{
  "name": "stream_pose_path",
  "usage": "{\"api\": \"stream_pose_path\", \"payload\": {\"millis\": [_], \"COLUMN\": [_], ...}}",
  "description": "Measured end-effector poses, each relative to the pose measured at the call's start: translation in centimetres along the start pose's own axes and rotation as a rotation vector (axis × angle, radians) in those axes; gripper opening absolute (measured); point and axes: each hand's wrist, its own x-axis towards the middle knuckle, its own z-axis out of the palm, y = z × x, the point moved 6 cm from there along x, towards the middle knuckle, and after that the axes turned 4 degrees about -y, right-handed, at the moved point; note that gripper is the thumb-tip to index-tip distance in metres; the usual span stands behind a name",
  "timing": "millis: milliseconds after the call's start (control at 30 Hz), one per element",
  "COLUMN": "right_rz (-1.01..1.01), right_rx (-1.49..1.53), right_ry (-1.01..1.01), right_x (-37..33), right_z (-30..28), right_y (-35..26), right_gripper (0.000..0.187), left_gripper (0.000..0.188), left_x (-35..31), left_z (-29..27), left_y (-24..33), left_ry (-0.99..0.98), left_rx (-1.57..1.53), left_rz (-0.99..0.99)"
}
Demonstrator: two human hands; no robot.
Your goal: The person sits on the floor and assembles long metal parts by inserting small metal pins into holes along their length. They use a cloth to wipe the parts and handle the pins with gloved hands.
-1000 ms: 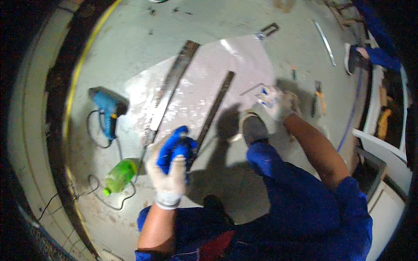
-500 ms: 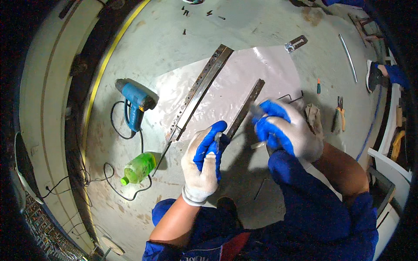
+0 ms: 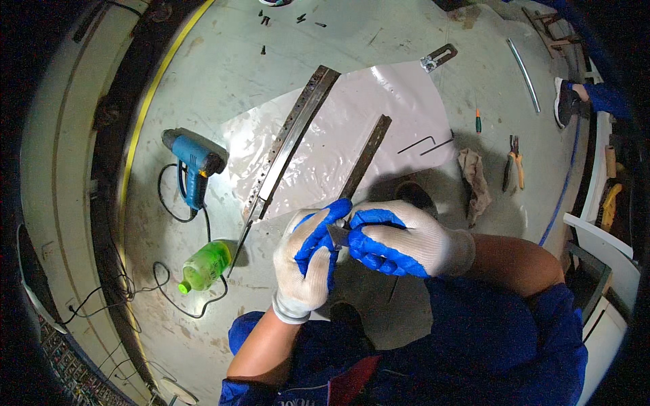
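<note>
My left hand [image 3: 301, 260], in a white glove with blue coated fingers, is closed around a small metal piece mostly hidden by the fingers. Up against it, my right hand [image 3: 406, 240], gloved alike, pinches a small flat metal blade [image 3: 338, 235] whose tip points at the left fingers. Just beyond the fingertips is the lower end of a narrow dark metal bar [image 3: 365, 155]; whether the left hand touches it I cannot tell. A longer metal rail [image 3: 298, 135] with a row of holes lies left of that bar, on a clear plastic sheet [image 3: 413, 95].
On the left are a blue heat gun [image 3: 193, 159] with a trailing cord and a green bottle [image 3: 204, 265] on its side. To the right lie hex keys [image 3: 423, 143], a rag [image 3: 474, 183], pliers [image 3: 514, 166], a screwdriver [image 3: 478, 122] and a metal tube [image 3: 524, 76]. Another person's shoe [image 3: 565, 103] shows.
My right hand has come leftward and down to meet the left hand, bringing the blade to its fingers. The hex keys behind it are now uncovered. The whole view has shifted slightly.
</note>
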Motion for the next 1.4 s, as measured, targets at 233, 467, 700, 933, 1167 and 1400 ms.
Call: {"api": "stream_pose_path", "payload": {"millis": [233,467,700,933,1167,1400], "right_rz": [-0.049,-0.119,-0.181,-0.210,-0.210,-0.077], "right_rx": [-0.109,-0.285,-0.357,-0.279,-0.362,-0.277], "right_ry": [-0.015,0.006,-0.012,-0.038,-0.051,-0.037], "right_x": [0.1,-0.1,0.1,-0.2,0.0,0.2], "right_z": [0.7,0.8,0.5,0.3,0.3,0.8], "right_y": [-0.5,-1.0,-1.0,-0.6,-0.7,-0.3], "right_gripper": [0.016,0.012,0.012,0.020,0.011,0.015], "left_gripper": [0.058,0.057,0.058,0.065,0.065,0.063], "left_x": [-0.3,-0.3,-0.2,-0.2,-0.1,-0.5], "left_z": [0.0,0.2,0.3,0.3,0.2,-0.2], "left_y": [0.1,-0.1,-0.2,-0.3,0.0,0.1], "left_ry": [0.015,0.012,0.012,0.009,0.029,0.067], "left_rx": [-0.040,0.022,0.021,0.047,0.098,0.149], "left_rz": [-0.047,-0.034,-0.020,-0.009,0.002,0.044]}}
